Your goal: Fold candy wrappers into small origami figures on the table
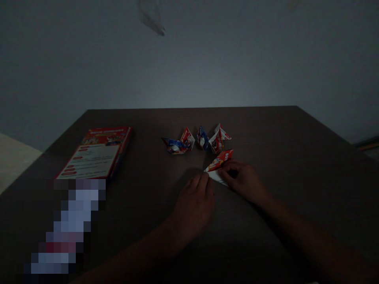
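Note:
The scene is dim. A folded piece of printed paper (219, 162), red and white, lies on the dark table (296, 157) near its middle. My left hand (194, 205) presses its fingertips on the paper's near left corner. My right hand (244, 181) rests on the paper's right side, fingers bent over it. Just behind the paper stand three small folded paper figures: one at the left (177, 144), one blue in the middle (203, 138) and one at the right (218, 139).
A stack of red printed leaflets (97, 152) lies at the table's far left. A blurred-out patch (68, 225) covers something at the near left. A plain wall rises behind the table's far edge.

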The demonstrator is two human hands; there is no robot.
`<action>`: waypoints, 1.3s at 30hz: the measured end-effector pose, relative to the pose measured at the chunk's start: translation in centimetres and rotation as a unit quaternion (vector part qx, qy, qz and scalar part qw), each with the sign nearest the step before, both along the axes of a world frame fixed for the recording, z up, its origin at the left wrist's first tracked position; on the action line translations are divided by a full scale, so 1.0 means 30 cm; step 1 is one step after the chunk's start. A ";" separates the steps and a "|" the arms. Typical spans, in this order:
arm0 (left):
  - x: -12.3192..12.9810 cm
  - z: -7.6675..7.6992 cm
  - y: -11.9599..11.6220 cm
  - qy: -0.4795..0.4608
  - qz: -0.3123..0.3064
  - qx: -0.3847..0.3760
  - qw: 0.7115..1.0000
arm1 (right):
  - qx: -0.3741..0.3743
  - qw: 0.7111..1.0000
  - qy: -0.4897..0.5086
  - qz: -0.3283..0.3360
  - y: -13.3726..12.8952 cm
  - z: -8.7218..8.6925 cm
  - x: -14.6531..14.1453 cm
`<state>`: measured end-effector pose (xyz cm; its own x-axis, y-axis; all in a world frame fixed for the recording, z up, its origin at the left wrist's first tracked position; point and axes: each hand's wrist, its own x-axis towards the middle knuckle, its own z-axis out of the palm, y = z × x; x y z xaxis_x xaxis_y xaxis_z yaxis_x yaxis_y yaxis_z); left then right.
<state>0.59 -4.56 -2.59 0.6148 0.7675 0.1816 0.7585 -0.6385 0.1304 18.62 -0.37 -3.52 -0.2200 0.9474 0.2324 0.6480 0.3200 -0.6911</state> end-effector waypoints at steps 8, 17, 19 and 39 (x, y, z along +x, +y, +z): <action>0.006 -0.002 -0.017 0.008 0.057 -0.003 0.998 | 0.012 0.999 -0.034 0.007 0.003 -0.003 0.000; 0.000 0.009 -0.009 0.004 0.056 -0.001 0.998 | 0.008 0.999 -0.043 -0.007 0.008 -0.001 -0.007; 0.000 0.009 -0.009 0.005 0.057 -0.002 0.998 | 0.008 0.999 -0.045 -0.015 0.009 -0.001 -0.009; -0.012 0.023 0.010 0.009 0.093 -0.019 0.995 | -0.021 0.997 -0.066 -0.033 0.014 -0.001 -0.009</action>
<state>0.23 -4.25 -1.89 0.4640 0.8745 0.1413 0.8657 -0.4814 0.1368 18.36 0.04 -3.55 -0.1834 0.9690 0.1653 0.7528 0.2466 -0.6103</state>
